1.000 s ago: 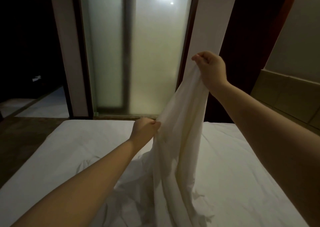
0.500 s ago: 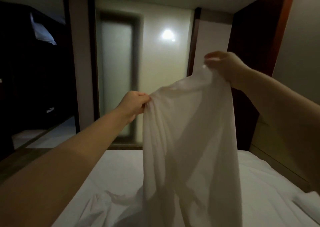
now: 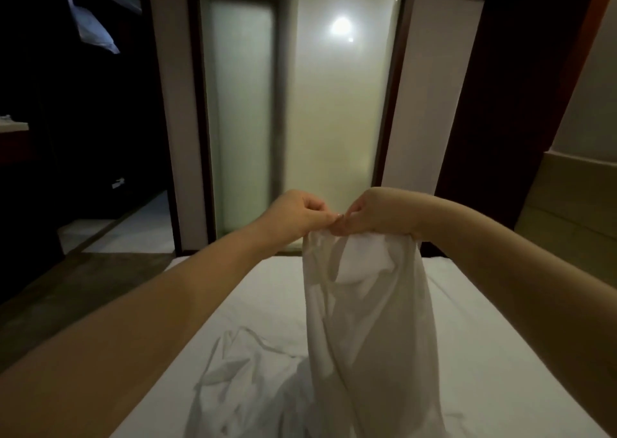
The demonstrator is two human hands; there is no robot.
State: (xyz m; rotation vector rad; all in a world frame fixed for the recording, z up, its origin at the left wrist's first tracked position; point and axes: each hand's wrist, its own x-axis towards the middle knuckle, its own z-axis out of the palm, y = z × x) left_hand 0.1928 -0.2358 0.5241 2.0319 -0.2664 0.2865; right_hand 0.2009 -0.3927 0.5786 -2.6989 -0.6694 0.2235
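Held wide apart a moment ago, the left hand [image 3: 297,213] and right hand [image 3: 377,213] are now brought together, each pinching the white cloth [image 3: 367,320], which is hung doubled down onto the bed [image 3: 500,354]: a fold is likely begun.

Bed [image 3: 484,354] bearing crumpled white cloth [image 3: 367,354]
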